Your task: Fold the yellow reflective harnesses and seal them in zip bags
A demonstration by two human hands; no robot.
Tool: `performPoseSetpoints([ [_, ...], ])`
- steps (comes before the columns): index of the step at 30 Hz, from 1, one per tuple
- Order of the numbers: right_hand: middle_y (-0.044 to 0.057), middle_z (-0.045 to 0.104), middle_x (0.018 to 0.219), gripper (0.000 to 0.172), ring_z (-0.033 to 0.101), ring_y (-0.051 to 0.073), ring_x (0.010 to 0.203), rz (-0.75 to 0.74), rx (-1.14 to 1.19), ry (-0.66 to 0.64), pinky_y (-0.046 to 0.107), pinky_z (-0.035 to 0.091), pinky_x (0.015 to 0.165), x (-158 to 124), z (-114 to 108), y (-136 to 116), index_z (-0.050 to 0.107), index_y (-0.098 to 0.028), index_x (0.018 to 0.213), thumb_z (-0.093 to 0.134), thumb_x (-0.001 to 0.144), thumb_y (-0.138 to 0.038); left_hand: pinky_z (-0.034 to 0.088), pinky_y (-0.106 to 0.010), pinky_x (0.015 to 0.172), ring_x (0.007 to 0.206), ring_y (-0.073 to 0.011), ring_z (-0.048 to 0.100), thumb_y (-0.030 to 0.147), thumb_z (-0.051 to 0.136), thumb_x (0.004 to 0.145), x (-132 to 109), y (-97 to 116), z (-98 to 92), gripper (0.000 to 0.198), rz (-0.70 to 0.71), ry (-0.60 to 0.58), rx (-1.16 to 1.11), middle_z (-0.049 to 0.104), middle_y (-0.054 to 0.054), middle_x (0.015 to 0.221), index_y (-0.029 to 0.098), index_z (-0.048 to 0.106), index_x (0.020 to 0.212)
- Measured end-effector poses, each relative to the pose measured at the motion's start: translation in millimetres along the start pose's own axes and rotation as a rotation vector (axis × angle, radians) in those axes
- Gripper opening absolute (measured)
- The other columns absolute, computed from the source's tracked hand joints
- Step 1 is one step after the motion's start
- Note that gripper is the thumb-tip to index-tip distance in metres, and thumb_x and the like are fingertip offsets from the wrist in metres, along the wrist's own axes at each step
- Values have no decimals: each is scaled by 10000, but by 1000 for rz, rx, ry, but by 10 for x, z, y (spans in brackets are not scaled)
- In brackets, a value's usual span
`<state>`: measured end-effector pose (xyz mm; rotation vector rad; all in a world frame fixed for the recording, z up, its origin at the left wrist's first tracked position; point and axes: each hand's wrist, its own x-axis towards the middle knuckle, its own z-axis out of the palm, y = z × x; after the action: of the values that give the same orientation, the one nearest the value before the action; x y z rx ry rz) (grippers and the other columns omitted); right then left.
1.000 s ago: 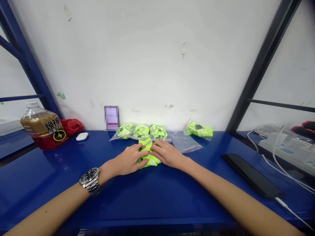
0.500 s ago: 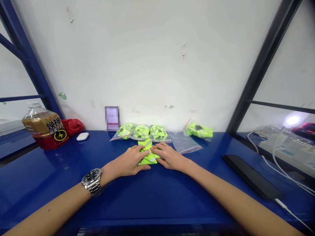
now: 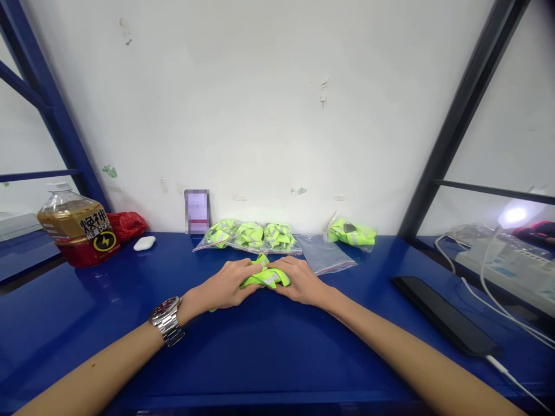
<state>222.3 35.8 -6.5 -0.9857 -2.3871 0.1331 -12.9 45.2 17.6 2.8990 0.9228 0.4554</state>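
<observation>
Drink bottle [image 3: 76, 231]: large, brown and red label, white cap; far left of the left fingers.
Red plastic bag [image 3: 129, 225]: crumpled, just behind the bottle, left of and beyond the left fingers.
White earbud case [image 3: 144, 243]: near the red bag, left of and beyond the left fingers.
Wristwatch [image 3: 167, 319]: metal band, on the left wrist, behind the left fingers.
Upright phone [image 3: 197, 212]: near the wall, beyond the left fingers; screen content blurred.
Bagged hi-vis bundles [image 3: 250, 234]: three in a row, in clear bags, just beyond both sets of fingers.
Left hand [image 3: 229, 283]: thumb below, fingers above, clamped on the left part of the hi-vis strap.
Hi-vis strap [image 3: 272, 278]: yellow-green with silver reflective stripes, folded, between the two sets of fingers; a small yellow-green edge also shows under the left wrist.
Right hand [image 3: 301, 281]: thumb and fingers clamped on the strap's right part.
Zip bag [image 3: 323, 254]: clear, flat, red seal line; beyond and right of the right fingers.
Single bagged bundle [image 3: 352, 232]: yellow-green, right of the zip bag, farther from the right fingers.
Black phone [image 3: 446, 315]: lying flat, well right of the right fingers, white cable [image 3: 497, 364] at its near end.
Power strip [image 3: 505, 266]: white, far right of the right fingers.
</observation>
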Motion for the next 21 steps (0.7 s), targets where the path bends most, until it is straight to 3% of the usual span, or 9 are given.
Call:
performPoseSetpoints([
  [5, 6, 669, 764, 270, 572, 145, 660, 84, 240, -148, 237, 389, 608, 52, -233, -115, 662, -170, 928, 654, 816, -415, 384, -270, 663, 701, -164, 543, 492, 450, 935, 24, 102, -83, 323, -65, 22, -194, 607, -3, 809, 194, 559, 994],
  [11, -41, 505, 578, 307, 426, 96, 523, 239, 449, -301, 213, 292, 472, 199, -337, -68, 596, -155, 697, 705, 712, -442, 454, -294, 726, 831, -205, 608, 488, 476, 921, 120, 85, -147, 391, -99, -49, -404, 668, -42, 970, 186, 559, 1155],
  [15, -48, 438, 552, 310, 376, 87, 515, 422, 268, -335, 216, 263, 464, 343, -303, -47, 504, -173, 598, 706, 664, -399, 476, -353, 785, 942, -256, 600, 517, 443, 922, 159, -13, -107, 499, -182, -39, -228, 611, -109, 1098, 181, 464, 1290],
  [18, -8, 521, 608, 248, 424, 111, 534, 521, 134, -347, 232, 273, 469, 450, -289, -61, 545, -170, 646, 682, 657, -377, 479, -408, 792, 949, -279, 580, 518, 397, 935, 152, -51, -52, 560, -267, 32, -12, 530, -158, 1151, 169, 367, 1372],
  [21, 84, 634, 760, 302, 525, 173, 600, 568, 47, -370, 255, 313, 481, 536, -276, -73, 619, -147, 807, 676, 640, -392, 460, -431, 847, 1099, -300, 525, 381, 378, 961, 132, -47, -9, 485, -217, 79, 105, 452, -167, 1310, 216, 308, 1412],
])
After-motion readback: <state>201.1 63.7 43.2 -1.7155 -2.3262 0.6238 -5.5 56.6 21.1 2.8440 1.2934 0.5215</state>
